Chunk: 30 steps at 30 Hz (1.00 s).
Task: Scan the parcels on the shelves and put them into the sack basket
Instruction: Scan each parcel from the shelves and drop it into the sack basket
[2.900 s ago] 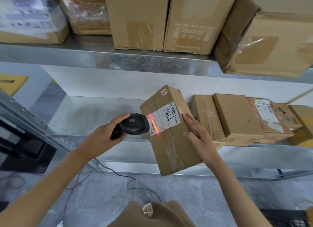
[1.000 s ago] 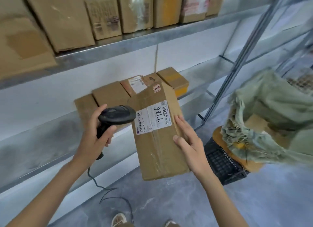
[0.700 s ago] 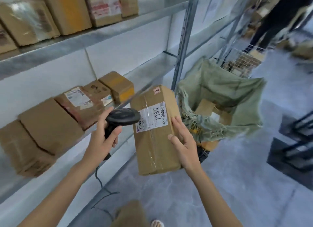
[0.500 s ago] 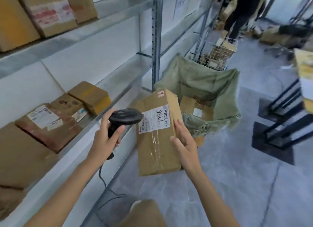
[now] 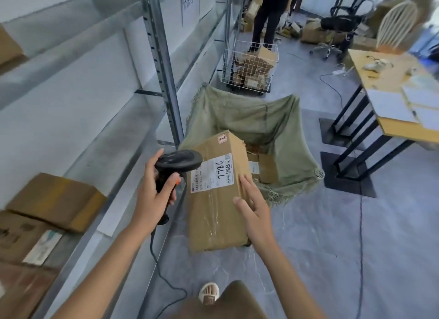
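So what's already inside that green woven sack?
The green woven sack holds at least one brown cardboard parcel with a white label. The big labelled cardboard box held by the right hand covers the sack's near side, so anything there is hidden.

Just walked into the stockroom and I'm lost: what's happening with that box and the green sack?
A person is sorting parcels. Their left hand grips a black corded scanner, and their right hand holds a labelled cardboard parcel in the air in front of the green sack basket. The sack is open and already holds a few boxes. More parcels wait on the shelf to the left.
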Each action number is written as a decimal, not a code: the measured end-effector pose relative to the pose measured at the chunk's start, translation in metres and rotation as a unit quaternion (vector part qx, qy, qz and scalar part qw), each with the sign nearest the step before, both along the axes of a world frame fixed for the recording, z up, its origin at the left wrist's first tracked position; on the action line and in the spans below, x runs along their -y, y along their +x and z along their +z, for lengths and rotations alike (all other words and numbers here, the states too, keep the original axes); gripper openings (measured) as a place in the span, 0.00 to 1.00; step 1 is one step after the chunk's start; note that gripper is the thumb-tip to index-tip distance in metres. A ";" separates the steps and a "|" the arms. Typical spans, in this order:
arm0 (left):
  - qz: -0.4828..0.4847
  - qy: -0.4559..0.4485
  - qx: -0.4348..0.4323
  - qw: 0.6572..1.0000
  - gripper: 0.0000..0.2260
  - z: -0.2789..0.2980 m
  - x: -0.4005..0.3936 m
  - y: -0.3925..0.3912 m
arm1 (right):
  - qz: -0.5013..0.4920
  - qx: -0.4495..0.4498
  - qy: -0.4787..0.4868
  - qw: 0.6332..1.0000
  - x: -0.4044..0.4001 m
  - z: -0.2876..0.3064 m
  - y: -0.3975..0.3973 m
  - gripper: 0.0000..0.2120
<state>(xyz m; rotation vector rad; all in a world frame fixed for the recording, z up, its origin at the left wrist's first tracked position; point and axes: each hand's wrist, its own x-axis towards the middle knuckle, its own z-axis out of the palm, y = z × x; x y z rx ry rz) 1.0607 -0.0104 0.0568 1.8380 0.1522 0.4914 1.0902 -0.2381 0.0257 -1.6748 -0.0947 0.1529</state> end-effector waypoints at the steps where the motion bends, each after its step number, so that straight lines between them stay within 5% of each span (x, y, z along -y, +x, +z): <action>1: -0.003 -0.001 -0.004 1.000 0.26 -0.001 -0.002 0.009 | -0.008 -0.004 0.002 1.000 -0.001 -0.001 0.006 0.25; 12: -0.037 -0.056 -0.050 0.996 0.24 -0.008 0.007 0.112 | -0.115 0.000 -0.023 0.993 0.029 -0.013 0.124 0.26; 23: -0.038 -0.045 -0.109 0.992 0.21 -0.025 0.044 0.228 | -0.049 -0.086 -0.409 0.907 0.062 -0.128 0.307 0.26; 30: -0.022 -0.023 -0.160 0.987 0.24 -0.039 0.068 0.271 | 0.018 -0.114 -0.518 0.847 0.070 -0.199 0.332 0.31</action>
